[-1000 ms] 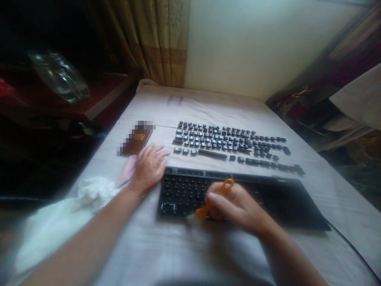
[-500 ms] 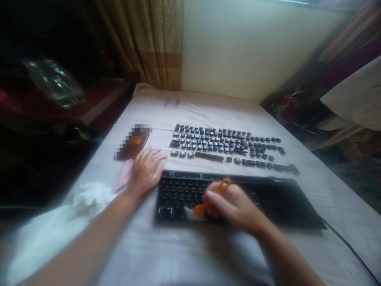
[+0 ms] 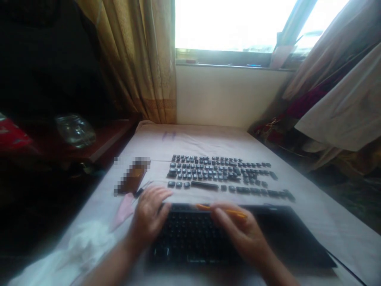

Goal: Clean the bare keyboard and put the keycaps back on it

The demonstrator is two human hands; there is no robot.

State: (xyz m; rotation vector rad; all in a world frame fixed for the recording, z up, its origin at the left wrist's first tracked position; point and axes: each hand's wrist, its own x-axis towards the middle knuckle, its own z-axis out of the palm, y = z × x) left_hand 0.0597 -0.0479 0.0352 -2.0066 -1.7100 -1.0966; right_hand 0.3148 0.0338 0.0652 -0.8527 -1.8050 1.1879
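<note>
We assess this as a room in a home: we note a long gold curtain (image 3: pixel 145 59) beside a bright window (image 3: pixel 226 26), hanging fabrics (image 3: pixel 345 107) at right, a pale cloth covering (image 3: pixel 205 137) and reddish wooden furniture (image 3: pixel 111 135) at left.

- Keyboard (image 3: pixel 193 234): partly behind the right hand (image 3: pixel 240 230), near edge blurred.
- Orange tool (image 3: pixel 204 207): middle hidden in that hand.
- Keycaps (image 3: pixel 214 173): markings unreadably small.
- Cloth (image 3: pixel 89 240): cut off below.

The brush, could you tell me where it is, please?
In the head view, the brush is in the right hand, near the far edge of the keyboard, right of the left hand.
</note>
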